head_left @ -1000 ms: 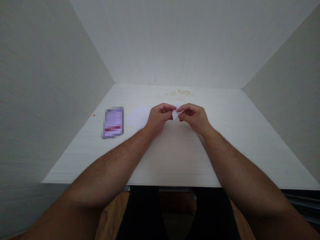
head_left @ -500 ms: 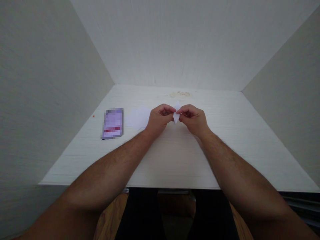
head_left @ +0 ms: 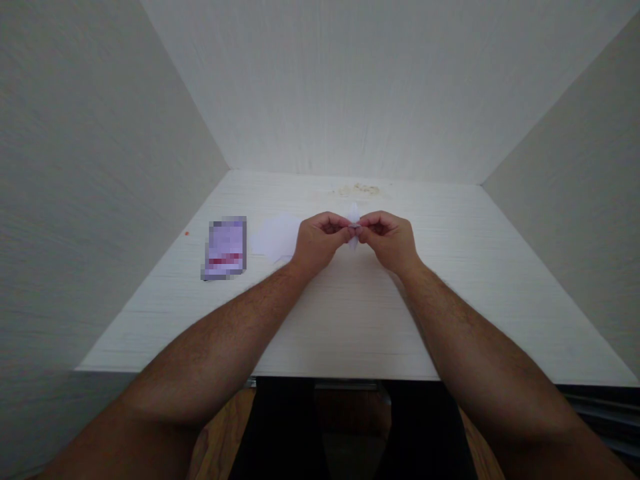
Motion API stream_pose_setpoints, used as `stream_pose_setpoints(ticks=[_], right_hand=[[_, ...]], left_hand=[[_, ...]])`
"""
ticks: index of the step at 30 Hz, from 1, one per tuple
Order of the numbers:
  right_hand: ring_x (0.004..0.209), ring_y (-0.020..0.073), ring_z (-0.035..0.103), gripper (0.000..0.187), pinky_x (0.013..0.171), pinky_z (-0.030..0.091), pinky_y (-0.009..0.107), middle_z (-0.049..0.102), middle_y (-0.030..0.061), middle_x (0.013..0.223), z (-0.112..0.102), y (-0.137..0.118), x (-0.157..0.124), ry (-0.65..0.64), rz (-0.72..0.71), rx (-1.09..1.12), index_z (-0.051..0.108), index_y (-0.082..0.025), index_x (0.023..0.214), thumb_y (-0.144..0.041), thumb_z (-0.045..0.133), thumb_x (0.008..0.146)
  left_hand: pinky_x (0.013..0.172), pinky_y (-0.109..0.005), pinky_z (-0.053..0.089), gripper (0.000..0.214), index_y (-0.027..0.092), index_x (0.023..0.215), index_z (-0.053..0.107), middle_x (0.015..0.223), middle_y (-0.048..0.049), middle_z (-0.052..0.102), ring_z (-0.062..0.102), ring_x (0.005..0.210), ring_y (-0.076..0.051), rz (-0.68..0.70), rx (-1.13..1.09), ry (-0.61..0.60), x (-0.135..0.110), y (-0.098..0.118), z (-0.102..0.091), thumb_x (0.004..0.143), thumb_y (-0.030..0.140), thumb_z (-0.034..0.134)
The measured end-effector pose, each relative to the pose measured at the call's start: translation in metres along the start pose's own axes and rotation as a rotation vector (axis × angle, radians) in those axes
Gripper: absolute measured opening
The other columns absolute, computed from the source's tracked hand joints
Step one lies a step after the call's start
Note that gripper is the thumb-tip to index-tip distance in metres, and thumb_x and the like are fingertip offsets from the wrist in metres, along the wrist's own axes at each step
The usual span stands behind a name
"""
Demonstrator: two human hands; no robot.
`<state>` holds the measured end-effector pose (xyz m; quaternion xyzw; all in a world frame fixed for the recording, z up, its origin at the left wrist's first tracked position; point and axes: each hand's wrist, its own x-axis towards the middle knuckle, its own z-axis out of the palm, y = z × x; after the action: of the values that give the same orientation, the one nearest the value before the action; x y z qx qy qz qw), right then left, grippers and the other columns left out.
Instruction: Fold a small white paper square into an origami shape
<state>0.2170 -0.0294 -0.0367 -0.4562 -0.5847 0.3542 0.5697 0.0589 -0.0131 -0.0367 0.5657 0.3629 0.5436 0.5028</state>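
Observation:
A small folded piece of white paper [head_left: 354, 215] is pinched between both my hands above the middle of the white table [head_left: 350, 320]. My left hand [head_left: 319, 239] grips it from the left with curled fingers. My right hand [head_left: 388, 238] grips it from the right, fingertips meeting the left hand's. Most of the paper is hidden by my fingers; only its top and bottom tips show.
A stack of white paper sheets [head_left: 275, 237] lies on the table just left of my left hand. Farther left lies a purple packet [head_left: 225, 247]. A small orange speck [head_left: 187, 233] and a faint stain [head_left: 359, 190] mark the table. Walls enclose three sides.
My fingertips have come closer together, covering more of the folded paper. The hands stay in the same spot.

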Motion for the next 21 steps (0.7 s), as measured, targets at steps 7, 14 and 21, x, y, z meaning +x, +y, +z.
stream_pose_setpoints(ticks=[7,14,21], right_hand=[[0.06,0.0122,0.059,0.02,0.056,0.048,0.028,0.067,0.0,0.067,0.0016,-0.0048,-0.0024,-0.001,0.017,-0.03,0.065,-0.02,0.072,-0.037,0.076,0.072],[0.057,0.0113,0.058,0.016,0.055,0.047,0.028,0.065,-0.0014,0.063,0.0024,-0.0047,-0.0034,-0.013,0.001,-0.047,0.063,-0.021,0.071,-0.034,0.071,0.076],[0.054,0.0112,0.057,0.017,0.053,0.045,0.028,0.063,-0.002,0.06,0.0035,-0.0044,-0.0041,-0.01,0.027,-0.076,0.06,-0.02,0.07,-0.033,0.069,0.078]], left_hand=[[0.056,-0.023,0.05,0.021,0.015,0.069,0.065,0.062,-0.0001,0.067,0.061,0.056,-0.01,-0.017,0.059,0.037,-0.0028,0.0074,0.0026,0.066,0.028,0.082],[0.054,-0.022,0.048,0.016,0.016,0.067,0.063,0.06,0.0005,0.066,0.059,0.055,-0.01,-0.014,0.086,0.048,-0.0039,0.0101,0.0046,0.068,0.023,0.077],[0.051,-0.021,0.046,0.015,0.016,0.066,0.062,0.058,0.0009,0.065,0.059,0.053,-0.009,-0.015,0.116,0.054,-0.0044,0.01,0.0057,0.07,0.023,0.075]])
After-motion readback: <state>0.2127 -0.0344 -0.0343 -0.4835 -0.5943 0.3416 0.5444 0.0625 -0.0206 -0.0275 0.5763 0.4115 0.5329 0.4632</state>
